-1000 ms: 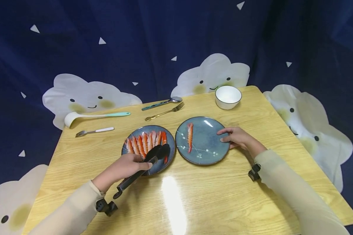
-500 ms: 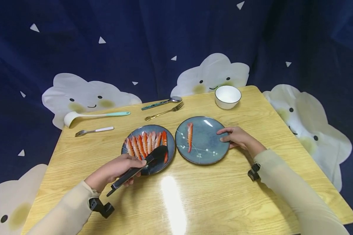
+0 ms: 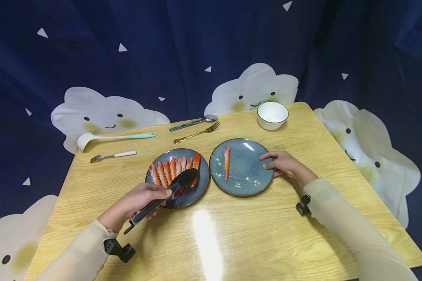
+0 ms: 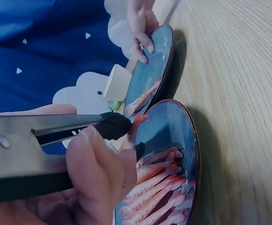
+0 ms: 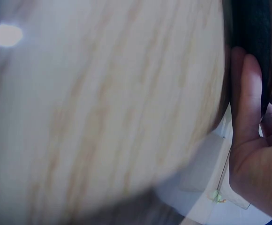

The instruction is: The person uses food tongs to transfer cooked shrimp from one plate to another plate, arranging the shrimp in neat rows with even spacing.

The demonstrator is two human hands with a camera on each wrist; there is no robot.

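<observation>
My left hand (image 3: 140,200) grips a pair of black tongs (image 3: 184,178) over the left blue plate (image 3: 203,179). Between the tong tips is an orange-red shrimp (image 3: 196,160); in the left wrist view this shrimp (image 4: 137,124) looks raised off the plate. Several more shrimp (image 3: 167,171) lie side by side in a row on that plate, partly hidden by hand and tongs. With thumb and fingers, my right hand (image 3: 286,164) pinches the right edge of the other blue plate (image 3: 251,164). A single shrimp (image 3: 226,164) lies on that plate's left part.
Behind the plates lie a gold fork (image 3: 197,134) and a spoon (image 3: 193,123). A white bowl (image 3: 272,117) stands at the back right. At the left are a ladle (image 3: 116,136) and a white-handled fork (image 3: 114,156). The plates nearly touch.
The tongs have closed on the rightmost shrimp, which now tilts and has shifted slightly. My left hand has turned and moved a little left. My right hand stays on the plate's edge.
</observation>
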